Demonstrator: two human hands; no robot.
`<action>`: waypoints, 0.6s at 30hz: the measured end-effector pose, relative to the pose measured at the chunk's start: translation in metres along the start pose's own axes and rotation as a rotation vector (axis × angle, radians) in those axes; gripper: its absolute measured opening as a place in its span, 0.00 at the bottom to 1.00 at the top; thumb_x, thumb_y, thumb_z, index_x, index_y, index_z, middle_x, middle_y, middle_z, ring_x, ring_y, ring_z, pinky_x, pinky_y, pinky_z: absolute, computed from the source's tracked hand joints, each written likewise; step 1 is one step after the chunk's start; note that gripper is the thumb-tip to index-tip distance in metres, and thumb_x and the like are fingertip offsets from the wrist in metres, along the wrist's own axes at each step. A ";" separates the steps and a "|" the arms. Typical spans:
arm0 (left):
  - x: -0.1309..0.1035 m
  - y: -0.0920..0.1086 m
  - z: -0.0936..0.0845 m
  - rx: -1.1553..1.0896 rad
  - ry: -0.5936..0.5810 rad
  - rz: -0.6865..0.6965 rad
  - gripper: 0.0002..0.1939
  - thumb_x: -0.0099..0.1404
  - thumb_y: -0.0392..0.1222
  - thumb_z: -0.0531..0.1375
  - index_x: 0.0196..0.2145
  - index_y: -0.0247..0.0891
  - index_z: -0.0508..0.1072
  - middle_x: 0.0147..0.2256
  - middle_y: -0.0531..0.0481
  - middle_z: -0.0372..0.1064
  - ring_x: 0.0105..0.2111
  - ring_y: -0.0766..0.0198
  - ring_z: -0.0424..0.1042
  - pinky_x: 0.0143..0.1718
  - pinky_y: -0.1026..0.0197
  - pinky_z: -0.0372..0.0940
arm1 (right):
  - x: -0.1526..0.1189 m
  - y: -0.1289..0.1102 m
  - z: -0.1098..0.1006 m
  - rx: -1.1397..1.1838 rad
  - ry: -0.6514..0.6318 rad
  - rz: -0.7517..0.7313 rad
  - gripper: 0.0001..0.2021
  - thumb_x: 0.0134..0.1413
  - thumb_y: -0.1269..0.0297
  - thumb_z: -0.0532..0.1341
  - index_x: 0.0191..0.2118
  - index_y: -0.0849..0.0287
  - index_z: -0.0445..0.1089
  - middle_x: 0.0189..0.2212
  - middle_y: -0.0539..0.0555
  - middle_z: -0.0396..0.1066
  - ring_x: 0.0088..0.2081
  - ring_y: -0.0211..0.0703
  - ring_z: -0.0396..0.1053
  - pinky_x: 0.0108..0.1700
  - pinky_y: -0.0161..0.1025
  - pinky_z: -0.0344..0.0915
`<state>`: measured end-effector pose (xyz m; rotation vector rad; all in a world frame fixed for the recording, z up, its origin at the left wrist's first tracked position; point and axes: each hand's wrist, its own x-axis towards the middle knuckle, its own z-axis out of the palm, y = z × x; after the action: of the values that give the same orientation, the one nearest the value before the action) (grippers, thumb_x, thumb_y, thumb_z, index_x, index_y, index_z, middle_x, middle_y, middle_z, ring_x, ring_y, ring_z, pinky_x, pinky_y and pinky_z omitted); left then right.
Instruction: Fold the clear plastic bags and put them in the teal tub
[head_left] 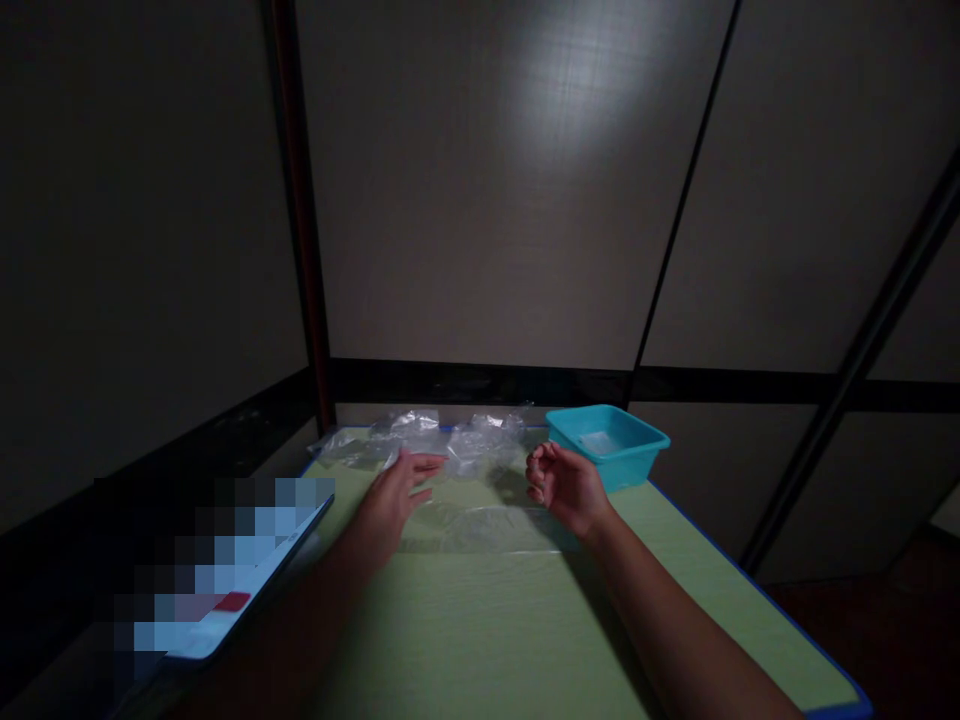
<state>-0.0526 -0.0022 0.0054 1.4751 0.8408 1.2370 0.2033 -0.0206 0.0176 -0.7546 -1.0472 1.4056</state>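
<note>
2 hands hover above the tabletop [450, 630]. The left grip [431, 478] is open and empty, fingers spread; the right grip [531, 475] has curled fingers, and I can't tell if it holds anything. Clear bags [420, 438] lie beyond them, the flat bag [495, 530] just nearer, the bin [622, 465] right beside the right one.

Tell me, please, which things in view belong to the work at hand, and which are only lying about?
Probably in the work:
- flat clear plastic, between left hand and right hand
- crumpled clear plastic behind
- turquoise basket, less surely

Probably just lying about:
- bright flat device at left, partly pixelated
</note>
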 end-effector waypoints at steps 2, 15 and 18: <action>-0.001 0.008 -0.002 -0.274 -0.079 -0.090 0.32 0.58 0.65 0.38 0.42 0.37 0.65 0.47 0.41 0.64 0.47 0.51 0.64 0.42 0.48 0.62 | 0.000 0.000 0.001 0.041 -0.015 0.014 0.10 0.49 0.57 0.51 0.27 0.57 0.62 0.24 0.51 0.64 0.21 0.37 0.58 0.22 0.33 0.56; -0.019 0.031 -0.003 -0.986 -0.273 -0.239 0.25 0.59 0.64 0.44 0.21 0.38 0.54 0.20 0.56 0.49 0.17 0.71 0.53 0.13 0.70 0.52 | 0.002 0.007 -0.001 -0.006 0.010 0.052 0.11 0.49 0.57 0.54 0.31 0.59 0.67 0.25 0.54 0.69 0.22 0.38 0.62 0.21 0.34 0.59; -0.017 0.029 -0.004 -0.998 -0.281 -0.243 0.25 0.59 0.63 0.45 0.19 0.38 0.53 0.18 0.57 0.49 0.16 0.71 0.53 0.14 0.68 0.53 | 0.002 0.008 -0.001 0.090 -0.070 0.051 0.09 0.50 0.59 0.55 0.30 0.60 0.67 0.24 0.53 0.70 0.21 0.37 0.62 0.21 0.33 0.60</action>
<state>-0.0630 -0.0247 0.0281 0.6732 0.1275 0.9910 0.2007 -0.0182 0.0100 -0.6742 -1.0173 1.5217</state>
